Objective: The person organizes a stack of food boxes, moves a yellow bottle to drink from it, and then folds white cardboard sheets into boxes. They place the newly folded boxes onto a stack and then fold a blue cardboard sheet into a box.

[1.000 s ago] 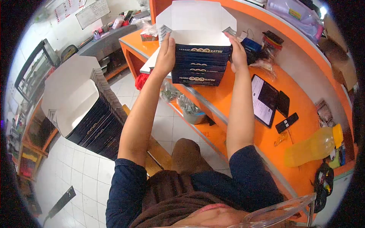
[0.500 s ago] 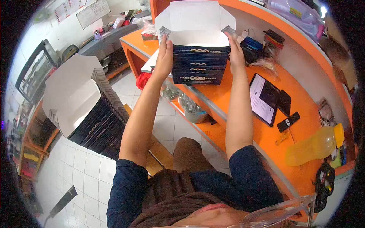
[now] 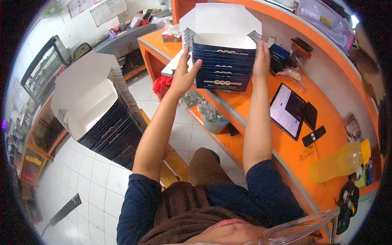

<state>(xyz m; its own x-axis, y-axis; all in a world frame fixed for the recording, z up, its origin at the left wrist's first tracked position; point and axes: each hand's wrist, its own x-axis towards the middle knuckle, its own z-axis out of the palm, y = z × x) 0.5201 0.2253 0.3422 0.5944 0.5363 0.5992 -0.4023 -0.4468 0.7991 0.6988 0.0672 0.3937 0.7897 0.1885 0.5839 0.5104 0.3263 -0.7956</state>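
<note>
A nested stack of dark blue takeaway boxes (image 3: 223, 75) with white insides and raised lids stands on the orange counter (image 3: 245, 102). My left hand (image 3: 185, 75) is at the stack's left side, fingers stretched up along it and thumb spread toward the front. On the opposite side my right hand (image 3: 261, 61) lies flat, its fingers straight and pointing up. Whether either palm presses on the cardboard is hard to see. A taller stack of the same boxes (image 3: 110, 130) leans at my left, by a wooden bench (image 3: 173, 167).
On the counter to the right lie a tablet (image 3: 286, 110), a black phone (image 3: 314, 136) and a yellow bottle (image 3: 339, 163). Plastic packets (image 3: 300, 51) sit against the back wall. Below the counter stands a tub with bagged contents (image 3: 213, 122).
My left thumb has spread away from the fingers, and the left hand looks looser against the stack. The whole view has shifted slightly; the boxes stay in place on the counter.
</note>
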